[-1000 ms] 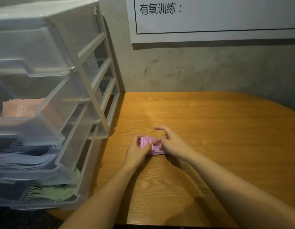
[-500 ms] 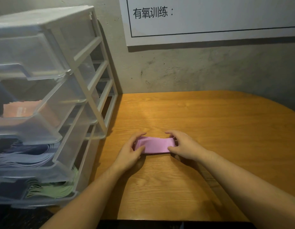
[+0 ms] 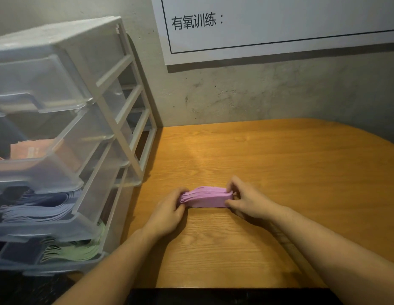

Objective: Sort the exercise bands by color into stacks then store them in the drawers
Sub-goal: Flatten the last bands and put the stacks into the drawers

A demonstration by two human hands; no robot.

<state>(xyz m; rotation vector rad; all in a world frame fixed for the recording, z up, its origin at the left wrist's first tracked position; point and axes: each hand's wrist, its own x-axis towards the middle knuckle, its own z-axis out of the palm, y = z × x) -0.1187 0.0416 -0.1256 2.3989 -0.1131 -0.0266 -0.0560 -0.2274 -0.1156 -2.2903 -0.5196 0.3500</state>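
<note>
A stack of pink exercise bands point(image 3: 205, 197) lies flat on the wooden table point(image 3: 279, 164), near its front. My left hand point(image 3: 167, 213) pinches the stack's left end and my right hand point(image 3: 246, 200) pinches its right end. At the left stands a translucent plastic drawer unit point(image 3: 116, 89) with its drawers pulled out. One drawer holds orange bands point(image 3: 30, 149), the one below holds blue bands point(image 3: 37, 208), and the lowest holds green bands point(image 3: 77, 250). The top drawer point(image 3: 37, 84) shows nothing inside.
A grey concrete wall point(image 3: 246, 95) runs behind the table, with a white printed sheet point(image 3: 279, 23) fixed to it. The table's rounded edge curves off at the right. Its dark front edge point(image 3: 213, 293) lies under my forearms.
The pink bands went from a bunched bundle between my hands to a flat stack stretched lengthwise. My hands moved apart to its two ends. The view shifted slightly downward.
</note>
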